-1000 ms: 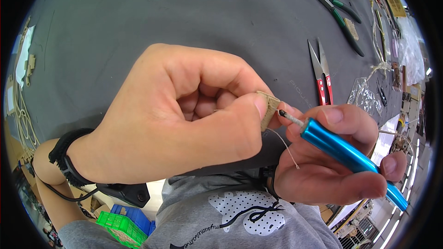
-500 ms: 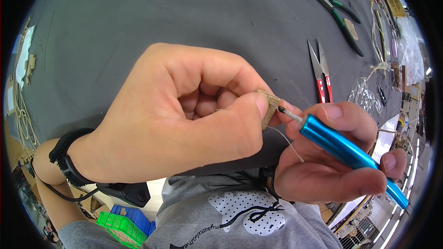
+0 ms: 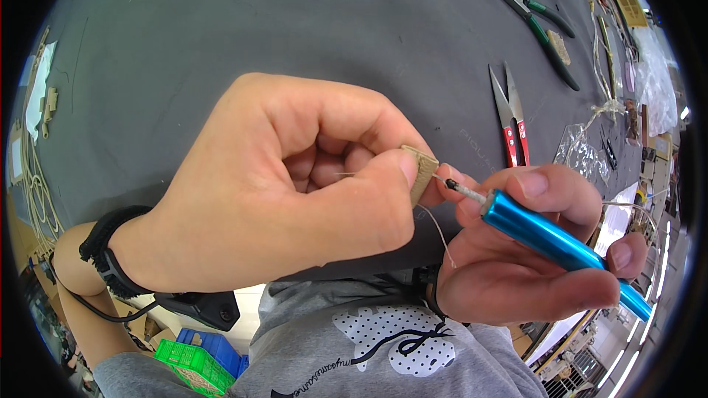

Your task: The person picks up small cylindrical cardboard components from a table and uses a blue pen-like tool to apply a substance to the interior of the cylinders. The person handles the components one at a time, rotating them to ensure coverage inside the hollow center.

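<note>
My left hand (image 3: pixel 295 184) pinches a small tan leather piece (image 3: pixel 421 173) between thumb and forefinger, its other fingers curled. A loose pale thread (image 3: pixel 441 228) hangs from the leather's lower end. Held in my right hand (image 3: pixel 516 265) is a shiny blue pen-shaped tool (image 3: pixel 553 236) with a thin whitish stem and a blackened tip. That tip points at the leather's right edge, a short gap away, and a fine strand shows between them. Two right fingertips sit beside the leather; whether they touch it I cannot tell.
Red-handled thread snips (image 3: pixel 510 118) lie blades-up beyond my right hand. Farther off are green-handled pliers (image 3: pixel 542 26) and a clear plastic bag (image 3: pixel 579 151). Coiled cord (image 3: pixel 40 191) is at the left edge. Green and blue crates (image 3: pixel 193 365) stand below, at lower left.
My left hand and the leather piece have shifted slightly left, widening the gap to the tool's tip. The hanging thread has swung left. The right hand stays nearly in place.
</note>
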The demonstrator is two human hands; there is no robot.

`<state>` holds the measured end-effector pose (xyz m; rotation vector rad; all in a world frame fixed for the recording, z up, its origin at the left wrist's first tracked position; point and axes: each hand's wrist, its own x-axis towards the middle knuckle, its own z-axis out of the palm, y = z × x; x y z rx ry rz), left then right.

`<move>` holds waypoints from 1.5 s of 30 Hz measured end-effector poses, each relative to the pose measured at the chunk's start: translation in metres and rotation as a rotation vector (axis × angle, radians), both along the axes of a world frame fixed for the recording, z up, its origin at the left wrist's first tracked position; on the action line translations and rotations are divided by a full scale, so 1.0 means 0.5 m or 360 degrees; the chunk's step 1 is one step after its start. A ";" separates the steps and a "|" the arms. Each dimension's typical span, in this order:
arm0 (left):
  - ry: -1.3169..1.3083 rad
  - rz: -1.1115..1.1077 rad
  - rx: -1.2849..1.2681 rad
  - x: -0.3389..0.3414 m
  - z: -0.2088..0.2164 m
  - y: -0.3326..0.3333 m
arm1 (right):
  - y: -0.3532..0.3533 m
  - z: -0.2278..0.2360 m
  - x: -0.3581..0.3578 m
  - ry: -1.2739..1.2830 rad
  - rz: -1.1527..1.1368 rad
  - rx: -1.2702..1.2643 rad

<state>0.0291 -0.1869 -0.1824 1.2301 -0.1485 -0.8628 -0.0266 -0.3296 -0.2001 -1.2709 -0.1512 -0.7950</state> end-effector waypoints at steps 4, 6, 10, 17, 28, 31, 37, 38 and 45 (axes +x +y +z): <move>-0.0010 -0.0011 -0.0009 0.002 0.000 0.000 | -0.012 -0.009 0.003 -0.0043 0.0197 -0.0202; -0.0023 -0.0011 -0.0013 0.001 -0.001 -0.001 | -0.008 -0.013 0.005 -0.0085 0.0180 -0.0213; -0.0054 -0.0001 -0.0018 0.000 -0.003 0.000 | -0.009 -0.013 0.006 -0.0110 0.0157 -0.0278; -0.0058 -0.0004 -0.0012 0.001 -0.003 -0.001 | -0.009 -0.014 0.009 -0.0124 0.0168 -0.0286; -0.0054 -0.0030 -0.0036 0.002 -0.007 0.002 | -0.009 -0.012 0.007 -0.0079 0.0161 -0.0295; -0.0058 -0.0029 -0.0031 0.002 -0.005 0.001 | -0.012 -0.011 0.007 -0.0079 0.0156 -0.0326; -0.0041 -0.0018 -0.0019 0.001 -0.003 -0.001 | -0.013 -0.011 0.010 -0.0107 0.0163 -0.0355; -0.0036 -0.0015 -0.0013 0.001 -0.002 0.000 | -0.014 -0.011 0.009 -0.0104 0.0162 -0.0363; -0.0037 -0.0013 -0.0007 0.001 0.000 0.000 | -0.011 -0.011 0.008 -0.0105 0.0144 -0.0324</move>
